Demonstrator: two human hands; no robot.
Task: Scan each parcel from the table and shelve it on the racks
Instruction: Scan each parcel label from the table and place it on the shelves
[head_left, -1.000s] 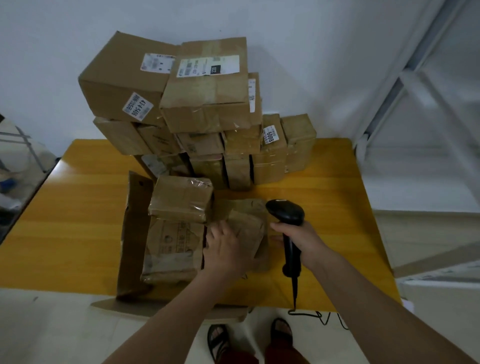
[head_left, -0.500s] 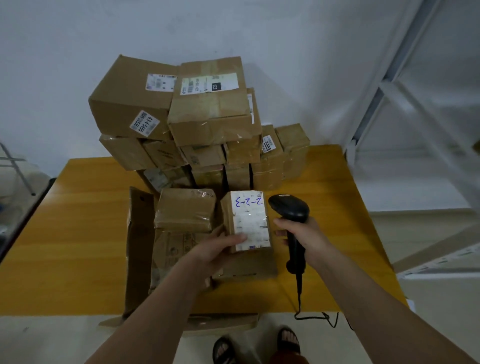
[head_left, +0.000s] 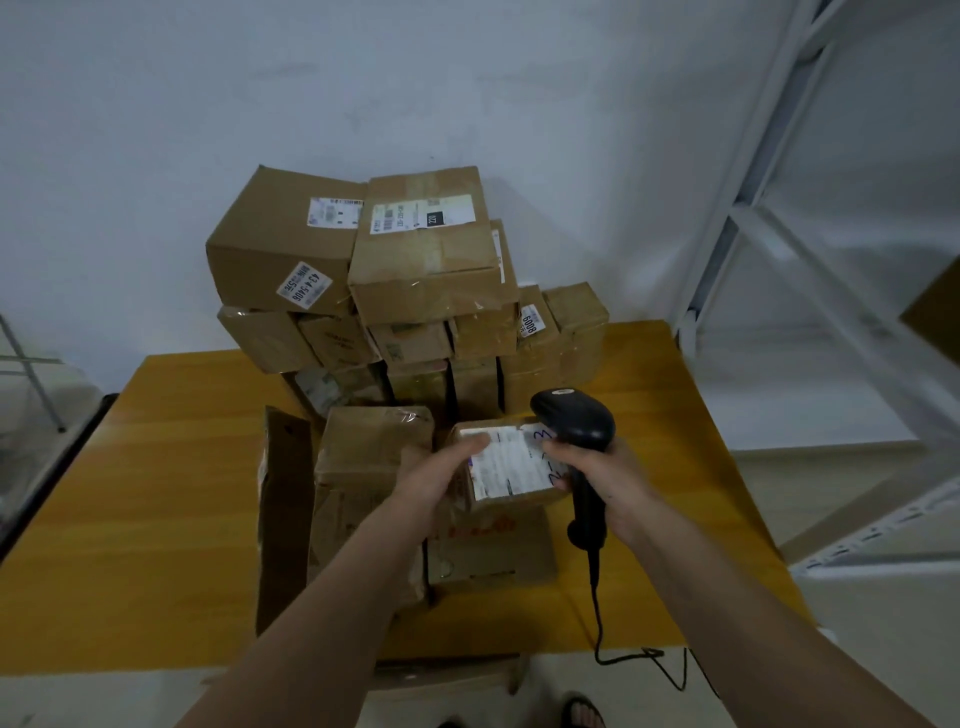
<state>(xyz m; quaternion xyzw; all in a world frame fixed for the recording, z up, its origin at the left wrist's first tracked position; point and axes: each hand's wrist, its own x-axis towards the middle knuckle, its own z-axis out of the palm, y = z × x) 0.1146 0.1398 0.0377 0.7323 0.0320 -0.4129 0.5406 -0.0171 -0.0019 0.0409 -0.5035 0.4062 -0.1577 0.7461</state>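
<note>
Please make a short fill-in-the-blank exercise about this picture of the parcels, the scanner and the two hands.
1. The right hand grips a black ____ with a cable.
2. The left hand holds a small parcel with its white ____ facing up.
3. The table under the stacked boxes is ____ in colour.
4. The white rack stands to the person's ____.

Missing words: scanner; label; yellow; right

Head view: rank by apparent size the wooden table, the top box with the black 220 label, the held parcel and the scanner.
1. wooden table
2. box with the 220 label
3. held parcel and scanner: look alike, both nearest the camera, so unranked.
</note>
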